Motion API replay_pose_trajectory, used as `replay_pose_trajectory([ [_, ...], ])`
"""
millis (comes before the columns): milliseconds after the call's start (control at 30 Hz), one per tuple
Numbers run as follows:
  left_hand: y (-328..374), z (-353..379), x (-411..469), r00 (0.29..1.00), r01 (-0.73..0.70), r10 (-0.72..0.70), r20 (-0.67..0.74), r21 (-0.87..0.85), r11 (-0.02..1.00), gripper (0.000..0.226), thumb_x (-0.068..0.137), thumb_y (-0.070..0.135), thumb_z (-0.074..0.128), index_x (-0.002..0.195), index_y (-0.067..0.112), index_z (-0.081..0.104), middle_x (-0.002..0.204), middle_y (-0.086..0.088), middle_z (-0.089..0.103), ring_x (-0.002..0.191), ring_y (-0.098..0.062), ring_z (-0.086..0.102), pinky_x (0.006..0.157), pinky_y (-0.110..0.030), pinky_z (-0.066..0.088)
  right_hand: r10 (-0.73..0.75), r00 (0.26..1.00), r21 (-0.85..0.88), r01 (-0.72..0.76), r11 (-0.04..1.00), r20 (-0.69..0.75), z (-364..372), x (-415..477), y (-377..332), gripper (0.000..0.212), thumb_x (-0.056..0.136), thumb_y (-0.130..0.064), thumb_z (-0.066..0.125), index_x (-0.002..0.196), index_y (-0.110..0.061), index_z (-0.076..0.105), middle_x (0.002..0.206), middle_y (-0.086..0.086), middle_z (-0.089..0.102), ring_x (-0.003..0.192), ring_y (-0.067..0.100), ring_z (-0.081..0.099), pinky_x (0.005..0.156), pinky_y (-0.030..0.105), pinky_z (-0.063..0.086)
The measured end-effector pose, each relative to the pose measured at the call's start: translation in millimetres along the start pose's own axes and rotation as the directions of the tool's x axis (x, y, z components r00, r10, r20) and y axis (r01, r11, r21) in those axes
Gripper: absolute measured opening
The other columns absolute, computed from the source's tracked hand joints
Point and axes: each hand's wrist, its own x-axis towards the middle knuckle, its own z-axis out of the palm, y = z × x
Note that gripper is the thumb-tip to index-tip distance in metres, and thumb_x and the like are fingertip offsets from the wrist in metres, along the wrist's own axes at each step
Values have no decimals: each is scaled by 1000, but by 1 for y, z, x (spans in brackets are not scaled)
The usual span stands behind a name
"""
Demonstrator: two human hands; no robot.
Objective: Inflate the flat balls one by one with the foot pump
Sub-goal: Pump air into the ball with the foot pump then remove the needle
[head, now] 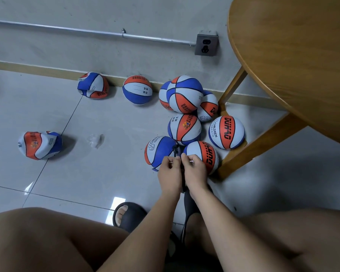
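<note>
My left hand and my right hand are close together over the floor, both pinching the black pump hose, whose tip stands up between them. Just beyond the fingers sit two round balls: a blue, white and orange one and an orange and white one. Two flat, crumpled balls lie apart on the tiles, one at the left and one by the wall. The pump itself is hidden under my arms.
Several round balls are heaped by the leg of a round wooden table at the right. A crumpled clear wrapper lies on the tiles. My black slipper is near the knees. A wall socket sits above the skirting.
</note>
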Motion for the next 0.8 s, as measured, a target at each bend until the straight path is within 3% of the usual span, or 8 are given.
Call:
replay_pose_trajectory([
  [133, -11, -8, 0, 997, 27, -29, 78, 22, 999, 19, 103, 36, 62, 95, 18, 66, 84, -3, 76, 73, -18, 71, 64, -35, 57, 68, 996, 42, -71, 997, 66, -2, -3, 15, 30, 102, -45, 67, 83, -22, 65, 76, 5, 74, 69, 28, 69, 62, 41, 54],
  [267, -20, -14, -2, 989, 42, -48, 136, 45, 998, 24, 107, 32, 60, 98, 10, 64, 87, -13, 74, 64, -16, 64, 53, -30, 54, 123, 985, 46, -130, 990, 123, -8, -5, 28, 29, 105, -40, 66, 92, -15, 65, 72, 9, 70, 59, 25, 63, 52, 36, 51],
  [367, -31, -18, -3, 986, 48, -62, 157, 93, 995, 21, 107, 34, 60, 98, 16, 66, 87, -12, 75, 65, -13, 67, 58, -30, 57, 142, 979, 15, -146, 989, 147, -11, -6, 42, 28, 106, -41, 66, 94, -15, 65, 74, 8, 71, 58, 22, 64, 53, 35, 51],
  [500, -50, -22, 0, 972, 70, -112, 205, 202, 977, 18, 102, 42, 59, 94, 28, 67, 84, -5, 78, 78, -24, 75, 81, -48, 65, 184, 977, -118, -170, 978, 110, -14, -5, 59, 24, 104, -45, 66, 95, -23, 68, 88, 5, 76, 63, 18, 69, 51, 28, 49],
  [600, -61, -24, 3, 965, 65, -139, 222, 310, 948, 18, 102, 46, 58, 93, 32, 67, 85, -1, 79, 83, -22, 76, 86, -47, 62, 220, 971, -141, -206, 968, 92, -17, -5, 73, 23, 102, -44, 69, 94, -22, 70, 90, 7, 76, 63, 18, 67, 51, 27, 49],
  [667, -61, -22, 3, 964, 56, -140, 228, 340, 939, 19, 104, 44, 60, 94, 30, 67, 84, 2, 79, 83, -19, 76, 86, -42, 61, 228, 971, -143, -216, 966, 72, -21, -3, 77, 23, 101, -44, 70, 93, -23, 71, 86, 7, 76, 63, 16, 65, 49, 24, 49],
  [800, -47, -18, 11, 989, -17, -41, 142, 381, 924, 11, 99, 36, 69, 96, 26, 66, 85, 3, 74, 69, -5, 68, 69, -28, 53, 250, 966, -91, -243, 966, 65, -24, 0, 69, 24, 105, -38, 67, 97, -15, 70, 79, 6, 73, 53, 8, 62, 47, 21, 46],
])
